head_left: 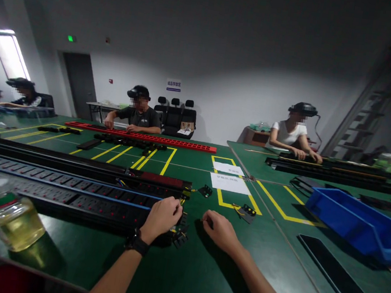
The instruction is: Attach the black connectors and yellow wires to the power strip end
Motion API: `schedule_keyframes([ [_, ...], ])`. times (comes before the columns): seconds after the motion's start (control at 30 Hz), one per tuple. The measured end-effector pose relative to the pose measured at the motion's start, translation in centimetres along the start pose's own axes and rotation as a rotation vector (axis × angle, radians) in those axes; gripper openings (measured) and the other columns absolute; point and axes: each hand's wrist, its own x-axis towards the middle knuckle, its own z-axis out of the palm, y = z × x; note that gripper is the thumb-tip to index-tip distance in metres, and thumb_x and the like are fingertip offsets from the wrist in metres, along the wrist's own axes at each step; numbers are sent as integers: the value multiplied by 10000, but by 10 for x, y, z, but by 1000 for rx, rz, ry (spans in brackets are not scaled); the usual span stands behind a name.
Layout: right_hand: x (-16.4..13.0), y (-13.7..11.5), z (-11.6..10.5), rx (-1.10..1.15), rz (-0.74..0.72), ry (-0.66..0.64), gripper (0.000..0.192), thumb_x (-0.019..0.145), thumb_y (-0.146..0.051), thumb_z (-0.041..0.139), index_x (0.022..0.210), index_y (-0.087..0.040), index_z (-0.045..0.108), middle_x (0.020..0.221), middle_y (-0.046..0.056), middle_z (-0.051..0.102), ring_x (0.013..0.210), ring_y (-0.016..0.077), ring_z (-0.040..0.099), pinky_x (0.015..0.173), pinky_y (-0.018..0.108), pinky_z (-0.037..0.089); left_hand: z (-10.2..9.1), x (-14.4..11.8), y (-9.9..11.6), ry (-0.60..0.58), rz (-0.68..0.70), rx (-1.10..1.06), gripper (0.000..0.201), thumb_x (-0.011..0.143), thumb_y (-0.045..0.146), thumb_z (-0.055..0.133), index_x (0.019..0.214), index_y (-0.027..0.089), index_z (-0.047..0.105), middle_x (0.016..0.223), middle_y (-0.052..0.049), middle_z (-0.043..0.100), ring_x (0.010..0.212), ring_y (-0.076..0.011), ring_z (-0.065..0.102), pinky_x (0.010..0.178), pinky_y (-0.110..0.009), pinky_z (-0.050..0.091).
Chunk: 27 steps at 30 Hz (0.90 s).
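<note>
Left hand point(161, 217) fisted, watch on wrist; right hand point(219, 230) curled, forearms extended forward.

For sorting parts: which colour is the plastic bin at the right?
Blue: the bin, clearest in the head view.

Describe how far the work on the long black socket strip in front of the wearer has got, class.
Done: the long black socket strip lies assembled along most of its length, sockets in a row. In hand: the left hand is closed at the strip's open right end, where small wires show; the right hand rests curled on the green table. Left: small black parts lie loose nearby.
</note>
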Motion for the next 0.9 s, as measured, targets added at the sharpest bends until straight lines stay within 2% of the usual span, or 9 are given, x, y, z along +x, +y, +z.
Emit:
schedule_keyframes([
  [0.17, -3, -4, 3, -36, 9, 22, 94, 890, -172, 484, 892, -218, 566, 847, 4, 626, 749, 157, 584, 656, 254, 331, -2, -1, 1, -33, 12, -1, 226, 997, 287, 453, 883, 207, 631, 943, -38, 640, 827, -144, 629, 710, -253, 419],
  [0.37, -5, -8, 5, -47, 18, 29, 114, 901, -164, 464, 909, -225, 560, 889, 20, 634, 744, 164, 602, 656, 261, 360, -1, -1, 0, -37, -17, -50, 274, 1008, 279, 416, 839, 204, 618, 923, -38, 630, 845, -154, 627, 738, -266, 430],
  [0.57, -11, -3, 13, 17, 56, 25, 115, 925, -186, 486, 916, -245, 584, 895, 20, 648, 762, 175, 627, 662, 264, 409, -2, -3, 0, -89, -60, -150, 284, 1009, 284, 409, 825, 213, 615, 905, -44, 630, 861, -160, 623, 765, -272, 433],
  [0.73, -16, 3, 10, 127, 34, -41, 176, 1010, -259, 444, 977, -268, 616, 946, 21, 654, 817, 168, 650, 723, 262, 455, -8, -2, 1, -148, -75, -235, 286, 999, 288, 421, 822, 222, 636, 903, -43, 644, 878, -178, 627, 782, -291, 443],
  [0.9, -18, 6, 10, 128, 41, -64, 172, 998, -238, 455, 991, -277, 622, 952, 17, 646, 810, 166, 655, 714, 264, 464, -8, -3, 0, -154, -109, -318, 306, 1004, 309, 409, 813, 229, 635, 898, -41, 654, 867, -172, 630, 768, -282, 455],
])
